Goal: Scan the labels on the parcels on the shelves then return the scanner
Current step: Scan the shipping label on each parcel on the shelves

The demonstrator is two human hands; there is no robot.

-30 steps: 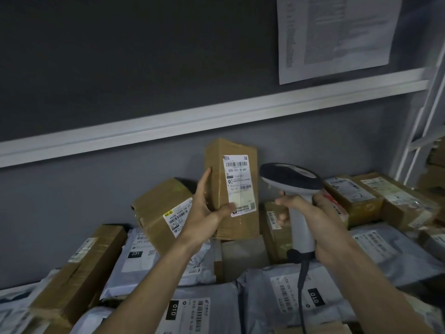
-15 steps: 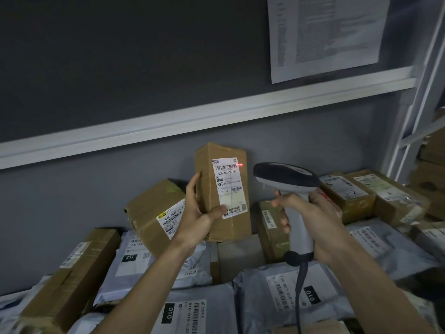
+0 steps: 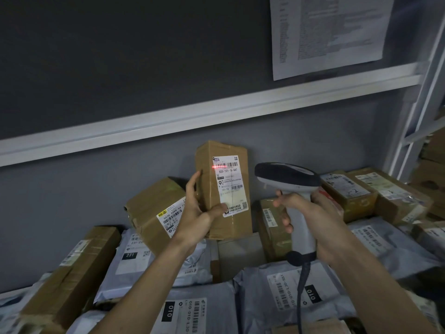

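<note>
Grey wall and a white shelf rail (image 3: pixel 216 104) back a heap of parcels. Against half a second ago, the red scan line (image 3: pixel 215 167) now sits at the label's (image 3: pixel 230 185) left edge, not its right. One upright cardboard box (image 3: pixel 224 189) is gripped by the left hand (image 3: pixel 197 213) — thumb on the label's foot. One scanner (image 3: pixel 289 179) is clasped by the right hand (image 3: pixel 310 220), just beside the box. Grey mailers (image 3: pixel 199 307) lie below; a printed sheet (image 3: pixel 325 32) hangs above.

Dim grey wall (image 3: pixel 72 194), white rail (image 3: pixel 168 116)
</note>
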